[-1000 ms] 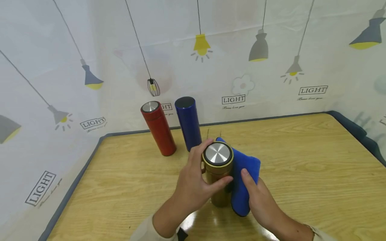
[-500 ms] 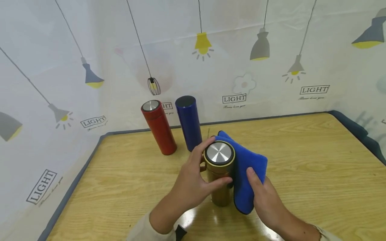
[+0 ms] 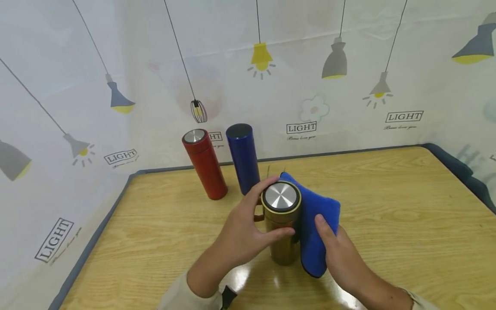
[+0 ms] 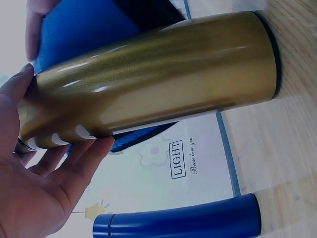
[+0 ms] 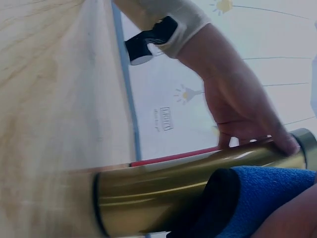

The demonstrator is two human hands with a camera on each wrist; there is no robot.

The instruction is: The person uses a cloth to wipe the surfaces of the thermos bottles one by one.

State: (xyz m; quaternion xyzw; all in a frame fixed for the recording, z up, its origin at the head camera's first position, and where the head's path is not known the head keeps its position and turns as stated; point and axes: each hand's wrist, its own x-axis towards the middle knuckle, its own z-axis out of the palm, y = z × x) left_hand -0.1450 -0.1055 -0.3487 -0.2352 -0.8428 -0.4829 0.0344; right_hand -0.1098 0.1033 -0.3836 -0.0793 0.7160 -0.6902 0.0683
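Note:
A gold thermos bottle (image 3: 283, 252) with a shiny silver lid top (image 3: 280, 196) stands roughly upright in front of me. My left hand (image 3: 242, 237) grips it near the top, its thumb on the near side and fingers round the far left. Against the bottle's right side lies a blue cloth (image 3: 319, 232) with a dark edge, pinched by my right hand (image 3: 346, 260) with the thumb on top. The left wrist view shows the cloth (image 4: 84, 34) behind the bottle (image 4: 158, 74). Most of the right fingers are hidden behind the cloth.
A red thermos bottle (image 3: 205, 165) and a blue thermos bottle (image 3: 243, 159) stand farther back on the left of the wooden table (image 3: 395, 206). Behind the table's dark edge rises a white backdrop (image 3: 232, 26) printed with lamps.
The right hand and cloth have shifted slightly right along the bottle's side, then a little back. The left hand keeps its grip. The red and blue bottles stand where they were.

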